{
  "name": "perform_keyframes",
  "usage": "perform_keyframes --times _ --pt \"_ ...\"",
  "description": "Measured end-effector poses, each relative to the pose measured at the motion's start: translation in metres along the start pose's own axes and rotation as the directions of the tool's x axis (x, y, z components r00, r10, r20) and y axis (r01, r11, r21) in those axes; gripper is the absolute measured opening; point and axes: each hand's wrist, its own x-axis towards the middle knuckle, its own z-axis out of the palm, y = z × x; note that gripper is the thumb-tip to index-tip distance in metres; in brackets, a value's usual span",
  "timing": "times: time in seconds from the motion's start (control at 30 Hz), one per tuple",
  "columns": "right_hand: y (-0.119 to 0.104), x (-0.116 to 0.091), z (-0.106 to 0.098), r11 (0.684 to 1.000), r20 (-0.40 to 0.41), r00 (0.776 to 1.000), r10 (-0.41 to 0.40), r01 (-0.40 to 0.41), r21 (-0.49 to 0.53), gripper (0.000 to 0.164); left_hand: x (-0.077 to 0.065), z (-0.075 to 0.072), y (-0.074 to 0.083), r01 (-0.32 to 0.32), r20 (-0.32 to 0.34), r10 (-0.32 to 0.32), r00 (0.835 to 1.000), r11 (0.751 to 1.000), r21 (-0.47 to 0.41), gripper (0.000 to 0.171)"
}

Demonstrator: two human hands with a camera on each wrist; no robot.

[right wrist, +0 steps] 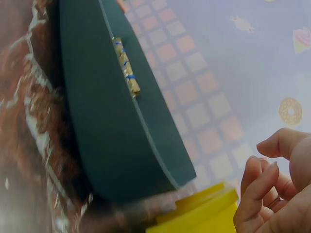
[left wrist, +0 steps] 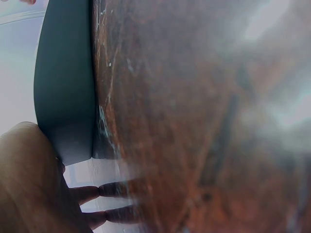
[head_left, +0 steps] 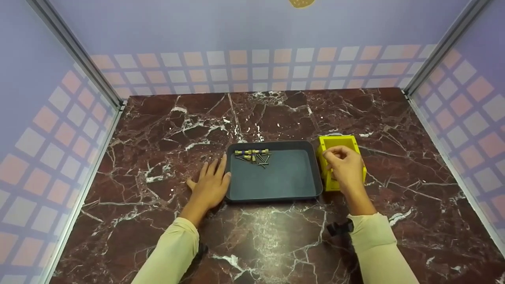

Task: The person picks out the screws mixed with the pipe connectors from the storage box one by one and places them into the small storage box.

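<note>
My left hand (head_left: 211, 185) lies with fingers spread at the left side of a dark shallow tray (head_left: 276, 181); its thumb side is right at the rim. In the left wrist view the tray's outer wall (left wrist: 65, 87) rises beside that hand. My right hand (head_left: 347, 165) is over a yellow open-topped bin (head_left: 327, 140), its fingers loosely bent. The right wrist view shows nothing between its thumb and fingers. Brass fittings (head_left: 252, 152) with blue bands lie in the tray's back left corner. Several thin screws (head_left: 262, 159) are scattered beside them.
The bin stands close to the tray's right side. Underneath is a dark red marbled tabletop (head_left: 158, 130), bordered by lilac panels (head_left: 252, 27) with pink and white squares at the back and both sides. A dark strap piece (head_left: 339, 228) sits at my right sleeve.
</note>
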Motion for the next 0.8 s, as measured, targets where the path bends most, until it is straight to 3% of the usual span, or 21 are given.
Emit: perform_keyframes --times 0.33,0.63,0.8 --pt "-0.01 -0.006 0.039 0.993 0.058 0.991 -0.117 0.117 0.006 0.011 -0.001 -0.001 -0.002 0.003 -0.008 -0.003 1.0 1.0 -0.009 0.061" --pt "-0.011 -0.012 0.075 0.993 0.11 0.988 -0.111 0.115 -0.025 0.009 0.0 -0.001 0.0 0.001 -0.014 -0.001 1.0 1.0 -0.012 0.061" --pt "-0.007 -0.014 0.092 0.991 0.127 0.988 -0.091 0.103 -0.09 0.008 -0.001 -0.001 0.0 0.002 -0.014 -0.002 1.0 1.0 -0.009 0.061"
